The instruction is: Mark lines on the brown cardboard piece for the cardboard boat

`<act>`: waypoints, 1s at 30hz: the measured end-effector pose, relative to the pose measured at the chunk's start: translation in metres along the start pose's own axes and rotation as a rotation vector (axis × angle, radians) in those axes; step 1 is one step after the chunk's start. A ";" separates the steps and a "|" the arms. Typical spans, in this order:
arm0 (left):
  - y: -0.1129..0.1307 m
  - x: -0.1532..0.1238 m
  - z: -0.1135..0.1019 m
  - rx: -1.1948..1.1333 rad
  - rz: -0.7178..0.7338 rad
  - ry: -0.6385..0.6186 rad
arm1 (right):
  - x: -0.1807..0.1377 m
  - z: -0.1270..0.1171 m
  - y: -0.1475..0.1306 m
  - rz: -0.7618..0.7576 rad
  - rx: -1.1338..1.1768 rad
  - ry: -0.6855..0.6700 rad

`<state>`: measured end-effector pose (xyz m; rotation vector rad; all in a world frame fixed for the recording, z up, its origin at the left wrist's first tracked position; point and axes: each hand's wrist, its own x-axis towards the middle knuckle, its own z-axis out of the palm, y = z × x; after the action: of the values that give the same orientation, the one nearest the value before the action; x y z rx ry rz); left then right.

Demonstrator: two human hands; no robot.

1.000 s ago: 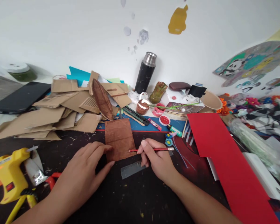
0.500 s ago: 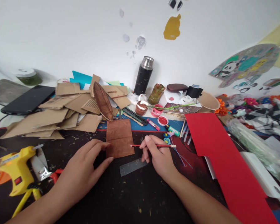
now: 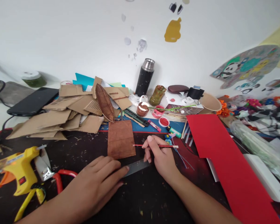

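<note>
A brown rectangular piece (image 3: pixel 120 139) lies flat on the dark table in the middle. My right hand (image 3: pixel 159 154) is closed on a red pencil (image 3: pixel 164 146) whose tip touches the piece's right edge. Just below the piece lies a clear ruler (image 3: pixel 136 167). My left hand (image 3: pixel 98 182) lies flat with fingers stretched out, its fingertips at the ruler's left end, below the brown piece.
A yellow glue gun (image 3: pixel 16 174) and red-handled scissors (image 3: pixel 60 182) sit at the left. Cardboard scraps (image 3: pixel 60 116) pile up behind, with a black flask (image 3: pixel 144 77), paint pots and a utility knife (image 3: pixel 135 117). A red sheet (image 3: pixel 221 155) covers the right.
My left hand has come off the brown piece and moved down and right to the ruler's left end. My right hand with the pencil has stayed at the piece's right edge.
</note>
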<state>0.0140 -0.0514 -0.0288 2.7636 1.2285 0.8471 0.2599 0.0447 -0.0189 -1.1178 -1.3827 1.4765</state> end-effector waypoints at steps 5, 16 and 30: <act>0.006 -0.001 0.008 0.074 0.075 -0.099 | -0.001 0.000 -0.001 -0.016 -0.042 0.007; 0.011 -0.006 0.006 -0.063 0.097 -0.093 | 0.000 -0.004 -0.003 -0.110 -0.081 0.032; 0.013 -0.006 0.009 0.022 -0.134 0.002 | -0.004 -0.004 -0.004 -0.157 -0.124 0.002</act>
<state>0.0238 -0.0631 -0.0367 2.6599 1.4130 0.8300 0.2644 0.0422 -0.0148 -1.0606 -1.5419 1.2920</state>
